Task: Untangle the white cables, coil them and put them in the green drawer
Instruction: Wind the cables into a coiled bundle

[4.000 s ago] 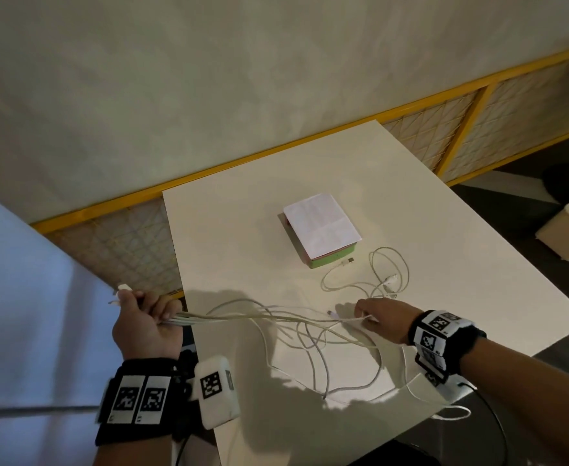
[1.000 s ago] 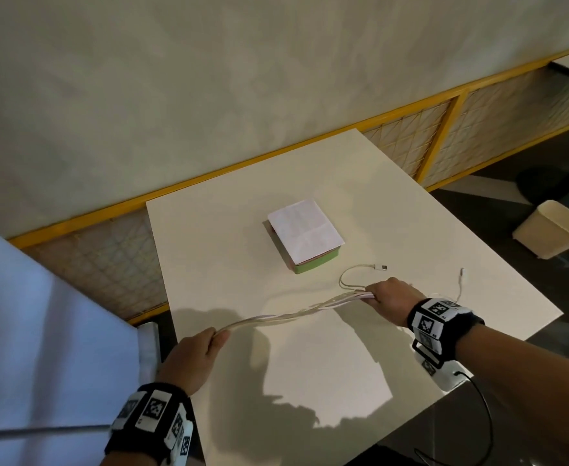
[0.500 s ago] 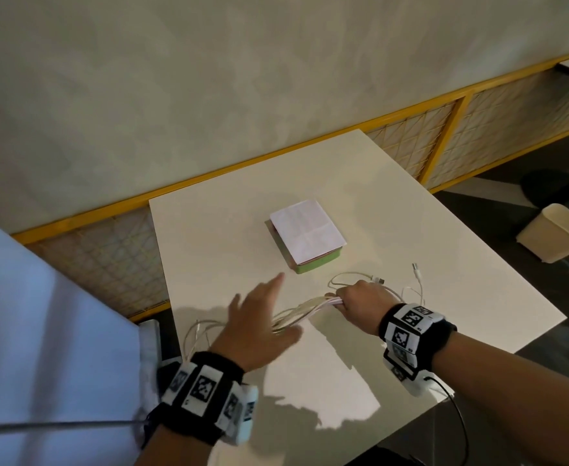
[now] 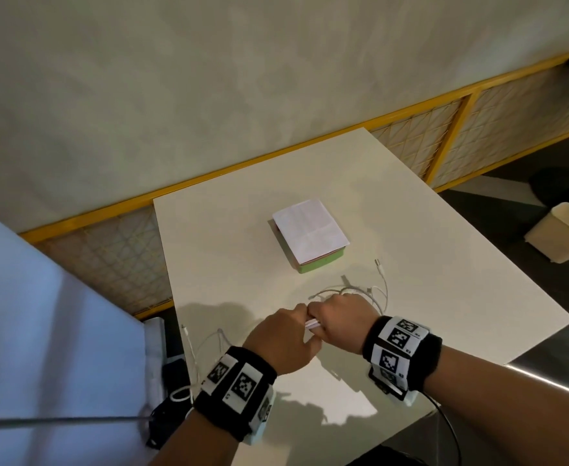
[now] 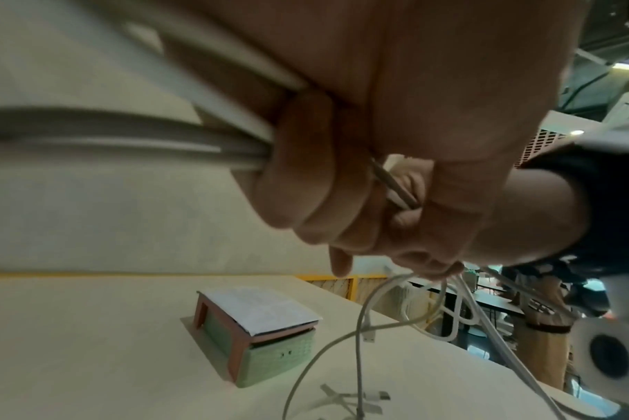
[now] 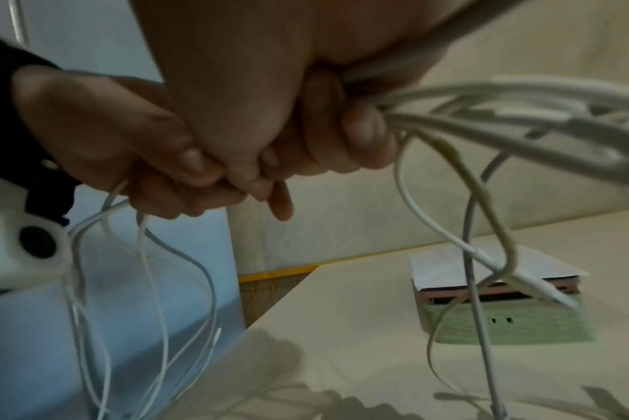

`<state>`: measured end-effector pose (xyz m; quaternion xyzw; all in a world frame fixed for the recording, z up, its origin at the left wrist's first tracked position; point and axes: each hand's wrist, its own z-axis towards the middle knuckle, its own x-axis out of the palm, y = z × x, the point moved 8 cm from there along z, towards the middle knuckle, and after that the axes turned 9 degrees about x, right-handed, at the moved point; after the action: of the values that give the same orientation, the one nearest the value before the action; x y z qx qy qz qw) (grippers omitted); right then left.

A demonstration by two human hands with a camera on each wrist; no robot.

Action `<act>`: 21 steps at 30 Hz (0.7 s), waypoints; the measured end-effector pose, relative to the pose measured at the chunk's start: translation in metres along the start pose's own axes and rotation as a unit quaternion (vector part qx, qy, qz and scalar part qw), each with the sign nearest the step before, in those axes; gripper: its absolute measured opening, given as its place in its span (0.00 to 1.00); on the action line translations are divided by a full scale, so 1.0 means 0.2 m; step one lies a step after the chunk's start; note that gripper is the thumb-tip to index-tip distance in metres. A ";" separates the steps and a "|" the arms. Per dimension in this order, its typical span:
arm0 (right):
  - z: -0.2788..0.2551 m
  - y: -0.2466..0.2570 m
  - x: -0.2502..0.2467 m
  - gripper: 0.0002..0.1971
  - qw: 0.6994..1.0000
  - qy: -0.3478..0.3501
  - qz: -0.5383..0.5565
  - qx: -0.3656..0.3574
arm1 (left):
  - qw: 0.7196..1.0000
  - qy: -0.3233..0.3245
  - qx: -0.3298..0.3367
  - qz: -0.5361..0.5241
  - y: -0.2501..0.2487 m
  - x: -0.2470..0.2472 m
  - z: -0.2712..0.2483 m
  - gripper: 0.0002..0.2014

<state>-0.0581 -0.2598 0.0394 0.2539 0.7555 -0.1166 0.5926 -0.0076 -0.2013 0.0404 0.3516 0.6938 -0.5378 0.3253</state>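
- Fingers of the right hand and left hand clamp the white cables, knuckles touching, above the worktop.
- Loose ends dangle both sides; they could re-tangle while coiling.
- The green drawer sits closed beyond.

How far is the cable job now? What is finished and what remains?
Done: the white cables are gathered into one bundle. In hand: the left hand and right hand both grip it together above the table; loose ends hang down, no neat coil yet. Left: coiling, then opening the green drawer, which looks closed.
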 end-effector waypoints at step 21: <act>-0.01 -0.77 0.14 0.19 0.986 0.046 0.053 0.150 | 0.992 -0.101 -0.026 -0.074 0.38 -0.37 -0.15 0.18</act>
<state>-0.1457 -0.3814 -0.0061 0.3841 0.7415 -0.1852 0.5180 0.0951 -0.1692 0.0689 0.2343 0.6951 -0.5753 0.3619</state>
